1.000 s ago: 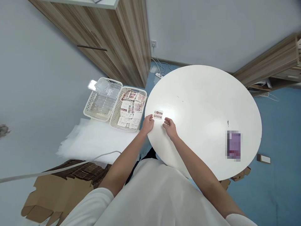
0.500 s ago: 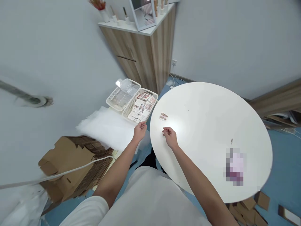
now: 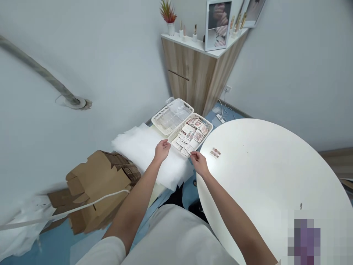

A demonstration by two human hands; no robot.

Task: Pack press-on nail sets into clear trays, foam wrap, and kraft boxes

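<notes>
A white plastic basket (image 3: pixel 209 124) holds several small white and pink packets (image 3: pixel 189 134). My left hand (image 3: pixel 162 151) is at its near left corner, fingers curled together; whether they touch the rim or hold anything is unclear. By the near right corner of the basket is my right hand (image 3: pixel 200 163), with thumb and fingers pinched. Anything in that pinch is too small to make out. Just right of this hand, a small set of what look like false nails (image 3: pixel 215 152) lies in two rows on the round white table (image 3: pixel 259 165).
Behind the basket stands a second white basket (image 3: pixel 172 116) with clear plastic inside. White foam sheets (image 3: pixel 140 147) and flattened cardboard boxes (image 3: pixel 96 176) are on the left. A wooden cabinet (image 3: pixel 190 77) fills the corner. A power strip (image 3: pixel 220 118) lies on the floor.
My view has turned left, so the table and baskets sit further right and lower. My right hand has moved from over the table to the basket's near corner. The left hand stays near the basket.
</notes>
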